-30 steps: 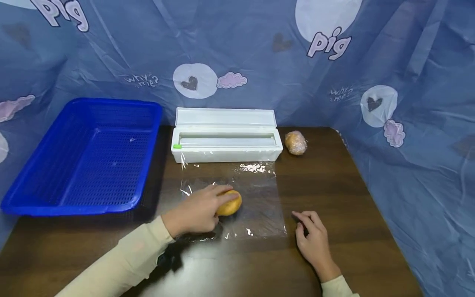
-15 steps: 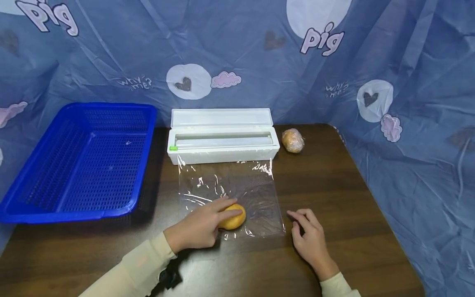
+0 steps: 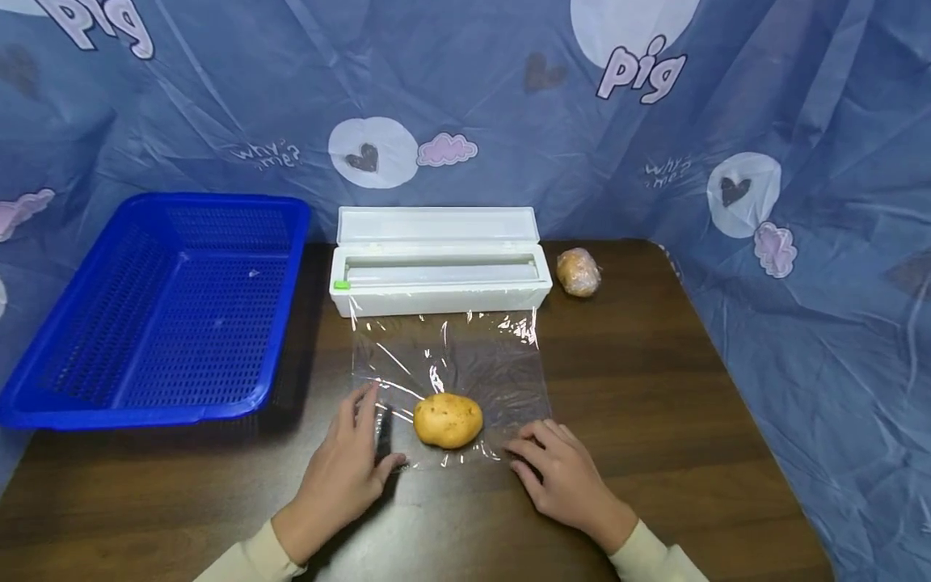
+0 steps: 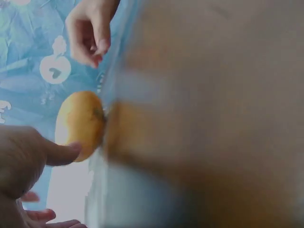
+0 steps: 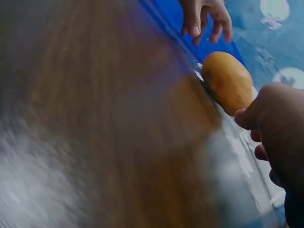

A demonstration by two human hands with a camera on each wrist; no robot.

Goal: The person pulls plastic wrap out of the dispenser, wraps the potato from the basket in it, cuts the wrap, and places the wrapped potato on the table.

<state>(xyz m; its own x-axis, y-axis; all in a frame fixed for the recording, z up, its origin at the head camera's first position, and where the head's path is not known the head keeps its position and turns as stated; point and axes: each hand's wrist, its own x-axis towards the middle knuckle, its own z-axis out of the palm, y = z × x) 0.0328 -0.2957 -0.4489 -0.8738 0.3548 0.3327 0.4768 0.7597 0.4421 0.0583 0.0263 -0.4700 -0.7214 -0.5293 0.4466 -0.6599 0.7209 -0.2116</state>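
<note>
A yellow potato point(image 3: 447, 421) lies on a sheet of clear cling film point(image 3: 502, 364) near its front edge. The film runs out from a white cling film dispenser point(image 3: 444, 302) with its lid up. My left hand point(image 3: 340, 473) is just left of the potato, thumb and fingers spread apart at the film's left edge. To the right, my right hand point(image 3: 563, 477) has loosely bent fingers, their tips at the film's front right corner. In the left wrist view a gap shows between the thumb point(image 4: 64, 153) and the other fingers. Neither hand holds the potato.
A blue plastic basket point(image 3: 280, 323) stands on the left of the dark wooden table point(image 3: 640, 380). Beside the dispenser's right end sits a film-wrapped potato-like lump point(image 3: 579, 272). A green slider point(image 3: 342, 284) sits on the dispenser. Patterned blue cloth point(image 3: 509, 105) hangs behind.
My left hand has let go of the potato, after moving it toward the film's front edge, and drawn back left. My right hand has moved left to the film's front right corner.
</note>
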